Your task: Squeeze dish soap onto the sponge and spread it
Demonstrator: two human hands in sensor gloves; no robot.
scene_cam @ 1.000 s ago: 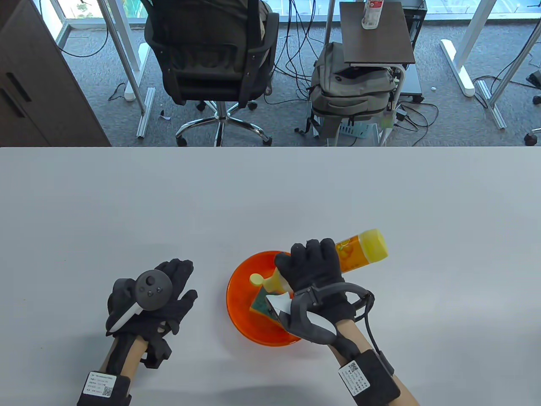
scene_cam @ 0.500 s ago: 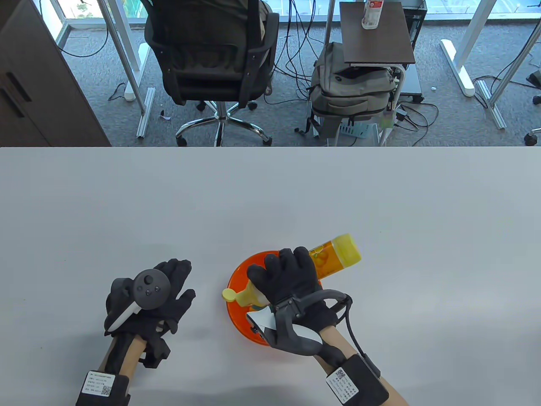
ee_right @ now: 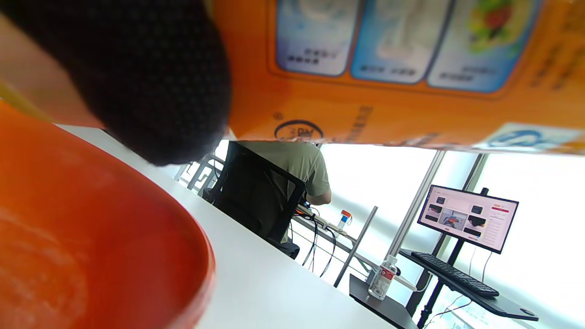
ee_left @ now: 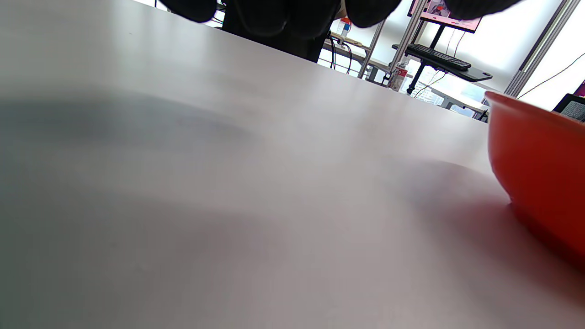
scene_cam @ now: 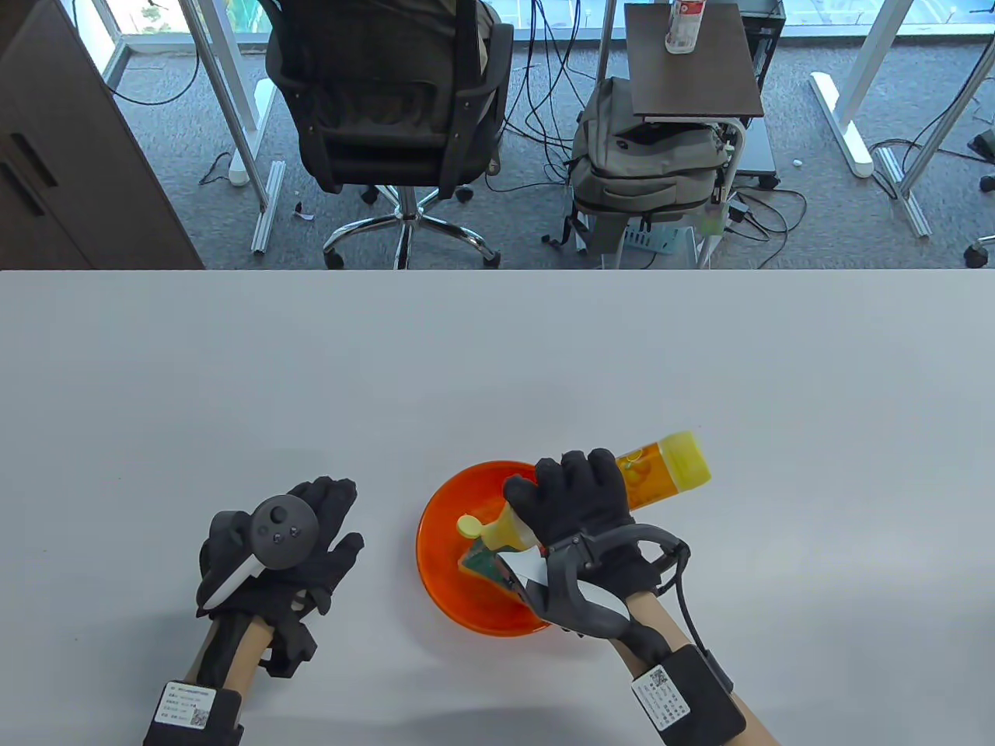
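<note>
Two gloved hands work by the orange bowl on the grey table. Inside the bowl lies the sponge, partly hidden by the right hand, which grips the dish soap bottle tilted over the bowl, its yellow cap just above the sponge. Left of the bowl, apart from it, the left hand rests flat on the table, fingers spread, holding nothing. Beyond the table stand an office chair and a grey backpack.
</note>
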